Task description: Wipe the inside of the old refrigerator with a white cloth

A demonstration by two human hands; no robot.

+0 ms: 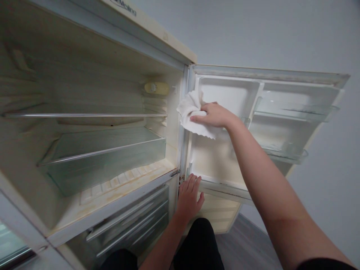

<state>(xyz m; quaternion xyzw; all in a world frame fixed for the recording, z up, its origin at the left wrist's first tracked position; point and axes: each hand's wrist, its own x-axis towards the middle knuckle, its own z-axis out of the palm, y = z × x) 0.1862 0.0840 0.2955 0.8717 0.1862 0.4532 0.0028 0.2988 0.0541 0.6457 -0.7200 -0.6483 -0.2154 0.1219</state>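
My right hand point(212, 115) grips a crumpled white cloth point(189, 112) with a ragged edge. The cloth lies against the hinge side of the open upper fridge door point(225, 90), over the strip beside the door's inner panel. Lower down, my left hand point(189, 195) has its fingers stretched out, resting at the bottom hinge corner of that door. Nothing shows in this left hand. Part of the door's inner wall is hidden behind my right hand and forearm.
Left of the door is the fridge compartment with a glass shelf point(84, 115) and a clear drawer point(112, 153). Brownish stains mark its floor point(112, 193). Clear door racks point(292, 114) stick out at right. Below are lower drawers point(135, 221) and another open door point(222, 213).
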